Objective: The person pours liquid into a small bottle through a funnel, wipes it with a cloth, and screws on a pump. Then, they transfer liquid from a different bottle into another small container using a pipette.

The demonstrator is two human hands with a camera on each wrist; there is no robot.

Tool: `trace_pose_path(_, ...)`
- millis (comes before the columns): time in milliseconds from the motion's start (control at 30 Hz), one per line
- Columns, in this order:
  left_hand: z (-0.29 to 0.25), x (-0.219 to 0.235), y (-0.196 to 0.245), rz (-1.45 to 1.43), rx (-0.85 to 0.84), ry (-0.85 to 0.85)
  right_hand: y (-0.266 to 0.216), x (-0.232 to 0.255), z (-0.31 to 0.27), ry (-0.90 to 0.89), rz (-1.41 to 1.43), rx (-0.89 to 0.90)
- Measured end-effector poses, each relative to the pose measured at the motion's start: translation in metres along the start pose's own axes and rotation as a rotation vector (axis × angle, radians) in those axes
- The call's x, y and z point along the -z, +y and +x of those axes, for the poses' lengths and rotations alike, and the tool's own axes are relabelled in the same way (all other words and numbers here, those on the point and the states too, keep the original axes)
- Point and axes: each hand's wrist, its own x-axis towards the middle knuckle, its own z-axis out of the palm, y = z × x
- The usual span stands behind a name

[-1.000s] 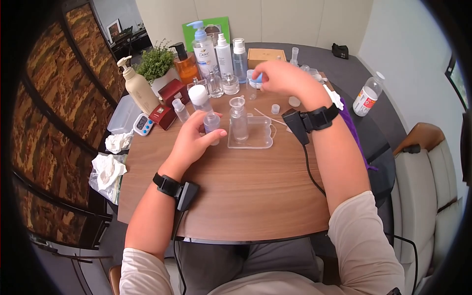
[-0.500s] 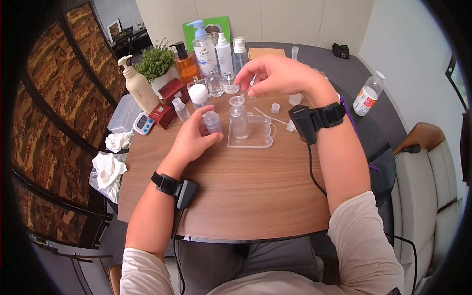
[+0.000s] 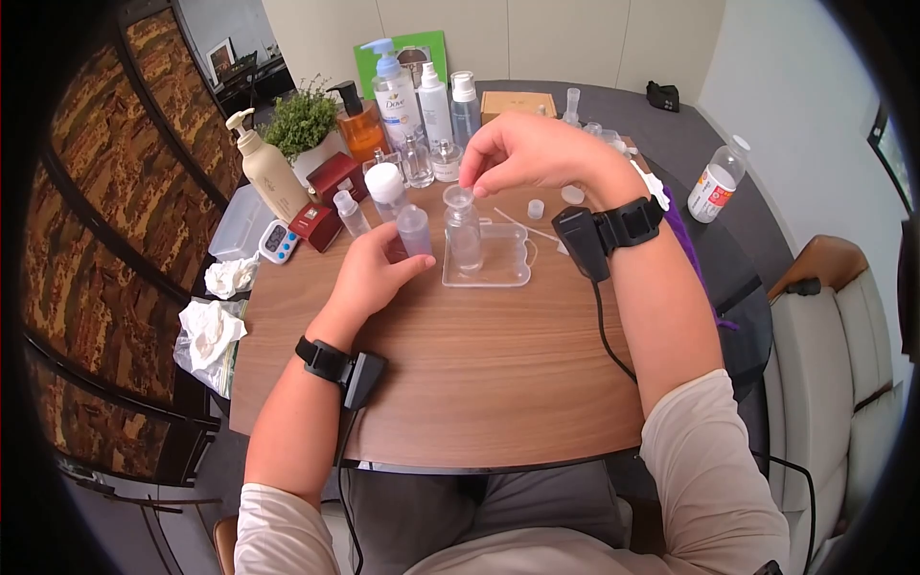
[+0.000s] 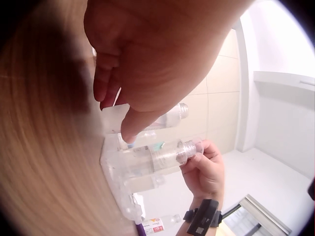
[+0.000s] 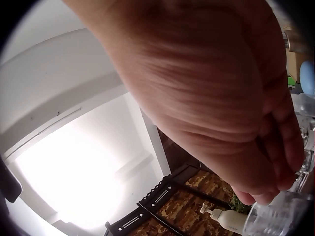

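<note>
In the head view my left hand (image 3: 372, 273) grips a small uncapped translucent bottle (image 3: 414, 230) near the table's middle, thumb on its near side. To its right a taller clear bottle (image 3: 465, 244) stands upright on a clear plastic tray (image 3: 487, 281). A clear funnel (image 3: 458, 195) sits in the mouth of that bottle. My right hand (image 3: 541, 153) reaches over from the right and pinches the funnel's rim between thumb and fingers, as the left wrist view also shows. The right wrist view has the palm covering most of it, with the fingertips low at the rim.
A white-capped bottle (image 3: 385, 184) and a small spray bottle (image 3: 351, 213) stand behind my left hand. Pump bottles, perfume bottles and a potted plant (image 3: 301, 129) line the back. A small cap (image 3: 536, 208) and a cotton swab (image 3: 522, 226) lie right of the tray.
My right hand has come left and nearer from the back of the table to the funnel, and now pinches its rim. My left hand keeps hold of the small bottle, nearly still.
</note>
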Motion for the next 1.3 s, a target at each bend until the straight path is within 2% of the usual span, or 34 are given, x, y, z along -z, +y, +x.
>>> trace_pose_path(233, -0.002, -0.005, 0.013, -0.37, -0.126, 0.105, 0.0, 0.001, -0.001, 0.027, 0.07, -0.018)
trace_pose_path(467, 0.0, -0.001, 0.015, -0.366, -0.145, 0.149, 0.006, 0.001, 0.0, 0.001, 0.217, 0.031)
trace_pose_path(567, 0.0, -0.002, 0.017, -0.447, -0.188, 0.172, 0.009, 0.0, 0.002, -0.018, 0.224, 0.018)
trace_pose_path(867, -0.001, 0.001, 0.014, -0.488, -0.207, 0.16, 0.003, -0.001, -0.001, 0.064, 0.224, -0.002)
trace_pose_path(1133, -0.003, 0.002, 0.012, -0.393, -0.172, 0.039, 0.005, 0.001, 0.0, 0.069, 0.305, 0.04)
trace_pose_path(1300, -0.003, 0.003, 0.014, -0.379, -0.16, 0.045, 0.003, 0.0, 0.0, 0.065, 0.288, 0.045)
